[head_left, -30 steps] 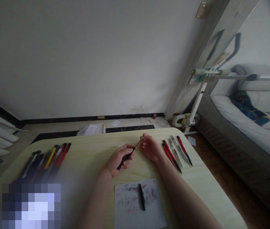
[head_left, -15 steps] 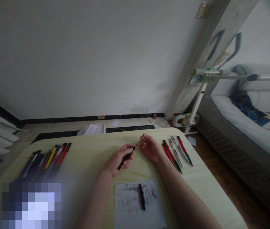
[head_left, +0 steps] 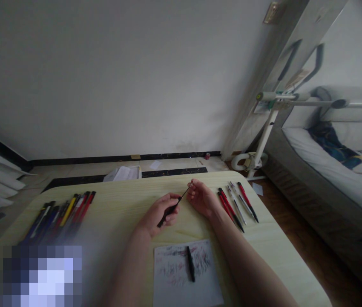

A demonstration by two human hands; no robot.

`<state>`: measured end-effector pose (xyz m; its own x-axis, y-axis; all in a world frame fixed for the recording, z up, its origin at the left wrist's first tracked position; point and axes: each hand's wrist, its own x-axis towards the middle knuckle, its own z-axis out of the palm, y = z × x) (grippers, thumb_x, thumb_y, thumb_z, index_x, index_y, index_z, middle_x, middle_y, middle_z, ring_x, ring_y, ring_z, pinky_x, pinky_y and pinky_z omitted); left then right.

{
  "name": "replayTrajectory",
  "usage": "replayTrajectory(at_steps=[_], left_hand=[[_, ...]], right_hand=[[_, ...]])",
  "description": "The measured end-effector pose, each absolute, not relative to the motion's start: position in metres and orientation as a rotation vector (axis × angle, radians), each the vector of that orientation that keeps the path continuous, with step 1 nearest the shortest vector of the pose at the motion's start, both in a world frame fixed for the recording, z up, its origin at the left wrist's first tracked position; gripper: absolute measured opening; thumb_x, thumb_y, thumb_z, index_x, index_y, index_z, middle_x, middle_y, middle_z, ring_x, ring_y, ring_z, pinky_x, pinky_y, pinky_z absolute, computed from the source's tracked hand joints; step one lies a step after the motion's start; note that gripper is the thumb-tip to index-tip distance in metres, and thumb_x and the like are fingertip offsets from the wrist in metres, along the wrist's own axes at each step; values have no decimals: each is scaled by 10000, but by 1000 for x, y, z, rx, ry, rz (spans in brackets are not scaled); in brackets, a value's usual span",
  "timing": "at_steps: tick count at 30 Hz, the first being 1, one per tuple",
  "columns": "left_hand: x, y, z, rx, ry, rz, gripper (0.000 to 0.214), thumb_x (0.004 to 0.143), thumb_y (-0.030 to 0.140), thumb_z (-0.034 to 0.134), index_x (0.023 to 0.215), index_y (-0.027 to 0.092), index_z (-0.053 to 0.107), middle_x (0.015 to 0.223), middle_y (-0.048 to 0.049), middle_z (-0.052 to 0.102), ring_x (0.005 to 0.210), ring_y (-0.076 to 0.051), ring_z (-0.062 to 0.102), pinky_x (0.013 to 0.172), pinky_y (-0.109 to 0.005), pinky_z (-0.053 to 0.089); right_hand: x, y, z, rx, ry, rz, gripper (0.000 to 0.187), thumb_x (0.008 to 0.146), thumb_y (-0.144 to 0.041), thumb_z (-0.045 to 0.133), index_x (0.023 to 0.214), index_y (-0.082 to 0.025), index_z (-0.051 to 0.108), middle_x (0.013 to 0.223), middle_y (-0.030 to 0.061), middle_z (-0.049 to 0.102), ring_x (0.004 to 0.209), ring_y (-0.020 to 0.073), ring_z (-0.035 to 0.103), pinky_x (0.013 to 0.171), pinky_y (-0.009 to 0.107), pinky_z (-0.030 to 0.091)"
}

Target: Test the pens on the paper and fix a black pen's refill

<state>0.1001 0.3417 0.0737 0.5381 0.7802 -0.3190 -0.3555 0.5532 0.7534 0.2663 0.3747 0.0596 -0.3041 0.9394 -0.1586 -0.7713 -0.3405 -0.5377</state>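
Note:
My left hand (head_left: 161, 212) is closed around a black pen barrel (head_left: 168, 212) that points up and to the right over the pale wooden table (head_left: 120, 209). A thin refill tip sticks out of the barrel toward my right hand (head_left: 201, 197), whose fingers pinch its far end. Both hands hover near the middle of the table. A black pen part (head_left: 190, 263) lies on a scribbled sheet of paper (head_left: 185, 273) in front of me.
A row of several red, yellow and dark pens (head_left: 60, 214) lies at the table's left. Several red and silver pens (head_left: 237, 204) lie to the right of my right hand. A bed (head_left: 334, 162) and a white stand (head_left: 264, 132) are at the right.

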Motion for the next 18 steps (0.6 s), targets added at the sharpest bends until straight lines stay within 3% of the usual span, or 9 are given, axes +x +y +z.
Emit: replayTrajectory(at_steps=[18], left_hand=[[100,342,74,699,695,743,173,765,264,492,917,186,469,617,42,465,351,-10,304,348,-163,149]], right_hand=[[267,374,61,-513,-426,1874,88,699,-195,618,714,-180,533,609,-59,524,477,36,427,469,155,384]])
